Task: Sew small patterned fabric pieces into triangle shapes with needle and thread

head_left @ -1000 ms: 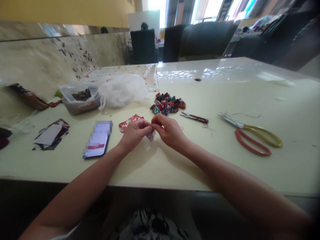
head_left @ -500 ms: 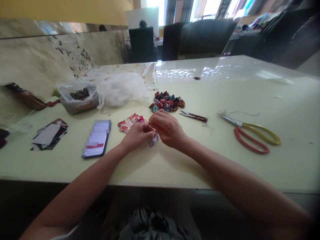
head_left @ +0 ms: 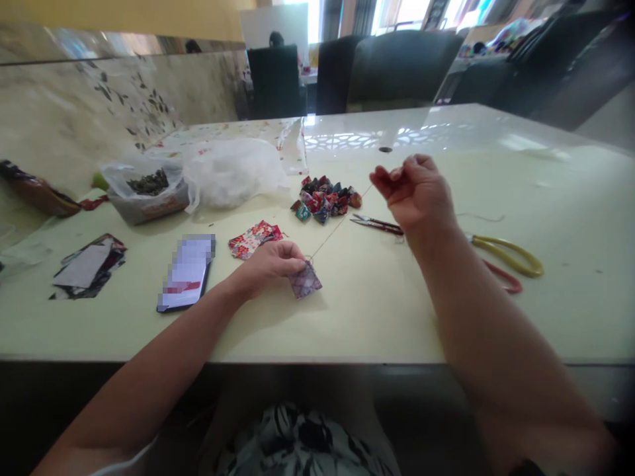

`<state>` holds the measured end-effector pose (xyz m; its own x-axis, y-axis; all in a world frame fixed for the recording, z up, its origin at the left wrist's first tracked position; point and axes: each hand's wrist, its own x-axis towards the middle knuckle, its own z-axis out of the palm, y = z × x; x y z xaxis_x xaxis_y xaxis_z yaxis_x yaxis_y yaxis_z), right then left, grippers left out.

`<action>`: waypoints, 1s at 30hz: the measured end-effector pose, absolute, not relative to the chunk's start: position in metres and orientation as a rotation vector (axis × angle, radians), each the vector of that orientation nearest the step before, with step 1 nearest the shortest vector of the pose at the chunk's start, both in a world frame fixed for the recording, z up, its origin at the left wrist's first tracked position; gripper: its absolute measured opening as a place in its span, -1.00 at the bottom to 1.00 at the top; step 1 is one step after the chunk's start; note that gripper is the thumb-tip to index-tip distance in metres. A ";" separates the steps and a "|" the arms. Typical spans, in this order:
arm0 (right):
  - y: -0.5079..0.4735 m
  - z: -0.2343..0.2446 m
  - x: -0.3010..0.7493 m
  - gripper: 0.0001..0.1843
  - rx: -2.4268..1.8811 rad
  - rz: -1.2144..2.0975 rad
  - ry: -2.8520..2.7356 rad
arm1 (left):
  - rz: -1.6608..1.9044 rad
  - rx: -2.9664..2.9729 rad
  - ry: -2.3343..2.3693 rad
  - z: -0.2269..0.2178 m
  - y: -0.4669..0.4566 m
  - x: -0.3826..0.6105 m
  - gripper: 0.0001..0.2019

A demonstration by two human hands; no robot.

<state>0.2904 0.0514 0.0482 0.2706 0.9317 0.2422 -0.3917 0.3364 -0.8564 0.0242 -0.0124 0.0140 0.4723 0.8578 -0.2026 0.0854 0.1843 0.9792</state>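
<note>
My left hand (head_left: 270, 262) pinches a small patterned fabric piece (head_left: 305, 281) just above the cream table (head_left: 377, 311). A thin thread (head_left: 337, 227) runs taut from that piece up to my right hand (head_left: 415, 189), which is raised and closed in a pinch on the thread's far end; any needle is too small to see. A pile of small folded fabric pieces (head_left: 326, 197) lies beyond the thread. A flat red floral fabric piece (head_left: 253, 238) rests left of my left hand.
Small snips (head_left: 378, 225) and yellow-and-red scissors (head_left: 506, 262) lie under and right of my right arm. A phone (head_left: 186, 272), paper scraps (head_left: 88, 264), a bag of dark bits (head_left: 147, 192) and white stuffing (head_left: 232, 172) sit to the left. Dark chairs (head_left: 397, 66) stand behind.
My right hand left the fabric piece and rose up to the right, drawing the thread out taut. My left hand stayed low with the piece.
</note>
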 end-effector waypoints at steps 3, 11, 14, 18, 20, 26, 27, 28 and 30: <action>0.064 0.043 0.320 -0.83 -0.861 0.786 -0.801 | 0.641 1.302 0.916 0.017 -0.013 0.022 -0.81; 0.062 0.040 0.337 -0.83 -1.273 0.481 -0.927 | 0.600 1.336 0.854 0.025 -0.013 0.017 -0.82; 0.045 0.045 0.302 -0.90 -1.259 1.048 -1.220 | 0.621 1.334 0.881 0.028 -0.013 0.017 -0.81; 0.020 0.045 0.256 -0.69 -1.057 1.716 -1.581 | 0.702 1.305 0.918 0.028 -0.010 0.016 -0.79; 0.012 0.043 0.244 -0.65 -1.025 1.897 -1.679 | 0.742 1.296 0.930 0.028 -0.009 0.016 -0.79; 0.008 0.045 0.238 -0.60 -0.906 1.862 -1.520 | 0.769 1.302 0.976 0.031 -0.008 0.015 -0.78; 0.009 0.046 0.239 -0.59 -0.916 1.807 -1.465 | 0.760 1.309 0.981 0.031 -0.008 0.016 -0.79; 0.009 0.047 0.239 -0.59 -0.936 1.754 -1.421 | 0.750 1.317 0.986 0.032 -0.008 0.016 -0.79; 0.012 0.048 0.240 -0.62 -0.973 1.659 -1.352 | 0.733 1.329 0.992 0.033 -0.009 0.017 -0.80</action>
<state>0.2404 0.0116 0.0484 -0.4113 0.9071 -0.0888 -0.0963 -0.1402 -0.9854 0.0166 -0.0088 0.0326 0.4261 0.8898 -0.1635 0.1048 0.1310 0.9858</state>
